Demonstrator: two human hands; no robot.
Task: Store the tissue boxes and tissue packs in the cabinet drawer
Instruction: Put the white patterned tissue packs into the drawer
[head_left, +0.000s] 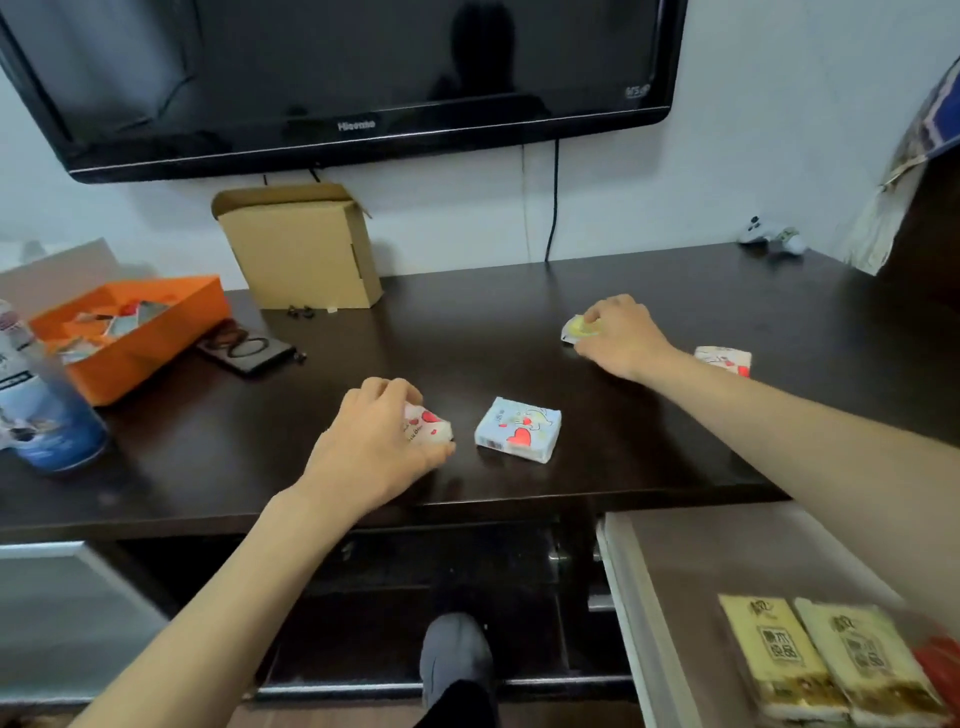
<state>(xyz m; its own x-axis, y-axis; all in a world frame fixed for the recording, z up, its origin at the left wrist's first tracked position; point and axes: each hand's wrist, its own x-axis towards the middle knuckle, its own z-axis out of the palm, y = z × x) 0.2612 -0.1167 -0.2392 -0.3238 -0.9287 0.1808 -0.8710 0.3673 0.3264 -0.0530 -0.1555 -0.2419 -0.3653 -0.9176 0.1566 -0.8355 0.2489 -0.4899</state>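
Hands lay on the dark tabletop (519, 291): left hand (371, 447) clamped a heart-print pack (428, 423) mid-frame, right hand (621, 335) apparently gripped a yellowish pack (576, 328) farther right.

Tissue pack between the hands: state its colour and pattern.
Pale blue tissue pack, red hearts; head view.

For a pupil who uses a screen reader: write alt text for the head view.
Two bare hands reach over a dark cabinet top: the left hand on a heart-print tissue pack, the right hand on a yellow pack. A drawer stands open at lower right.
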